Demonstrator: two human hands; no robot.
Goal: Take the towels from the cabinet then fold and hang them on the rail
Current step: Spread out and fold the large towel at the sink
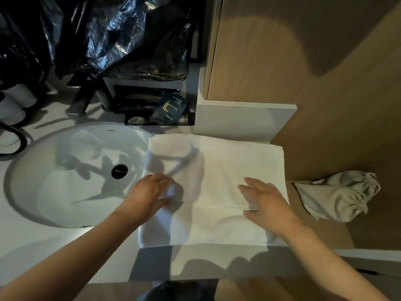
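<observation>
A white towel (227, 170) lies spread on the white counter to the right of the sink. One layer is folded over, and its edge runs across the middle between my hands. My left hand (152, 192) is at the towel's left side and pinches a bunched bit of that layer between fingers and thumb. My right hand (264, 198) holds the same folded edge near the towel's right side, with fingers on top and thumb below. No rail is in view.
A round white sink (65, 170) with a black drain sits left of the towel. Behind it are a faucet (80, 101), a black tray of amenity packets (169, 109) and a black plastic bag (119, 35). A wooden panel (303, 61) rises at the right, with a grey drawstring bag (338, 196) below it.
</observation>
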